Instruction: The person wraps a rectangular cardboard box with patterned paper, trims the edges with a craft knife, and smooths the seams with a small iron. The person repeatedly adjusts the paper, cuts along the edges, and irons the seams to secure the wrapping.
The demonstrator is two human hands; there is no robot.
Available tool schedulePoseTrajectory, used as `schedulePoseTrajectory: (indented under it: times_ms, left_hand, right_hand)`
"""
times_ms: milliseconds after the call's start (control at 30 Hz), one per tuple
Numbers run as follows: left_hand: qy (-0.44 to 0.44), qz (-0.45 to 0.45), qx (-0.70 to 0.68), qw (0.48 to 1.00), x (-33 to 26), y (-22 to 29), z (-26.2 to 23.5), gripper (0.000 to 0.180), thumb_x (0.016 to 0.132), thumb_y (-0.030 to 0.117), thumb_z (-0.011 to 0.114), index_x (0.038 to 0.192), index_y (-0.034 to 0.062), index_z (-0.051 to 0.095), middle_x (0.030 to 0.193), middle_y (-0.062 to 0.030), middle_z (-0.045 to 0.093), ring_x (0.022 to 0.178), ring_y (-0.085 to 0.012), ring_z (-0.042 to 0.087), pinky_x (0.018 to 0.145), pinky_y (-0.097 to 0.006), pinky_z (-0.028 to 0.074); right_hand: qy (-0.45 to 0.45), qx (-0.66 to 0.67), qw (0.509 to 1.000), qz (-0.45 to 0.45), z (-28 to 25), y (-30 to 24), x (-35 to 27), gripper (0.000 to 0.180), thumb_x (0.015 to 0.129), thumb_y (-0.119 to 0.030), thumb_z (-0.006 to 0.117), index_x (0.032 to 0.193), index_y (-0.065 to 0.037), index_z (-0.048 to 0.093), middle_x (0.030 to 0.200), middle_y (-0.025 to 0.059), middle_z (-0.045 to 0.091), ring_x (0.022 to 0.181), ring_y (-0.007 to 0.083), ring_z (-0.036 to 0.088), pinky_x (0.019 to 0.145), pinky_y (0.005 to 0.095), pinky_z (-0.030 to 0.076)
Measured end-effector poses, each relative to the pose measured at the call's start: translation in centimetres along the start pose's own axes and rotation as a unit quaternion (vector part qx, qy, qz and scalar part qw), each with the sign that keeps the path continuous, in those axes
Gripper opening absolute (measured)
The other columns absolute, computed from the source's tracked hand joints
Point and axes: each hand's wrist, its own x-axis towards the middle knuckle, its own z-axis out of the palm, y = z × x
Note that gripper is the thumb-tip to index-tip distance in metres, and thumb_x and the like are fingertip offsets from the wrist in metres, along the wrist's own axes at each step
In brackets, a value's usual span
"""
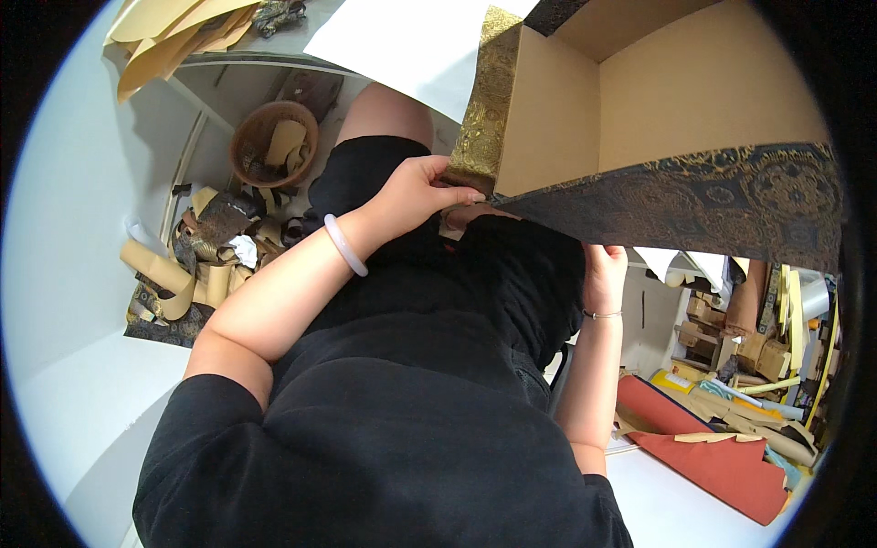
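A brown cardboard box (671, 96), open toward me, lies at the upper right. Its left side bears gold-and-black brocade (487, 100), and dark brocade with round bronze motifs (694, 201) runs along its near side. My left hand (423, 189) pinches the near left corner of the box, thumb stretched along where the gold and dark brocade meet. My right hand (603, 274) is closed at the lower edge of the dark brocade, its fingertips partly hidden behind it.
White paper (402, 46) lies left of the box; brown sheets (174, 36) sit farther left. Below stand a round waste bin (274, 142) and a scrap heap (215, 237). At right are a cluttered shelf (758, 342) and red sheet material (708, 457).
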Motion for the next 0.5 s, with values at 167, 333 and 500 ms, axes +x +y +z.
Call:
schedulePoseTrajectory:
  times_ms: [167,333,500]
  left_hand:
    - [0.012,0.005,0.024,1.000,0.4,-1.2,-0.4,0.029,0.090,0.009,0.077,0.114,-0.0053,0.069,0.101,-0.0059,0.074,0.092,-0.0101,0.068,0.084,-0.026,0.055]
    - [-0.009,0.024,0.007,1.000,-1.1,-0.5,-0.3,0.032,0.089,0.009,0.078,0.115,-0.0042,0.066,0.101,-0.0040,0.073,0.091,-0.0084,0.066,0.081,-0.026,0.055]
    - [-0.036,0.053,0.019,0.998,-2.4,0.1,-0.3,0.042,0.087,0.010,0.080,0.123,-0.0034,0.062,0.106,-0.0044,0.072,0.097,-0.0082,0.065,0.081,-0.025,0.055]
  right_hand:
    - [-0.006,-0.046,0.999,0.002,-0.1,0.5,0.3,0.024,0.095,-0.013,0.072,0.116,-0.002,0.070,0.113,0.0032,0.071,0.103,0.0129,0.063,0.094,0.0303,0.049]
    - [-0.104,0.072,0.990,0.065,-0.1,-1.6,-1.1,0.024,0.098,-0.014,0.067,0.119,-0.002,0.066,0.117,0.0070,0.070,0.111,0.0184,0.065,0.105,0.0371,0.049]
    - [-0.186,0.176,0.962,0.089,-2.2,-0.8,-1.4,0.029,0.100,-0.014,0.063,0.127,-0.002,0.061,0.126,0.0112,0.067,0.118,0.0247,0.064,0.113,0.0480,0.044]
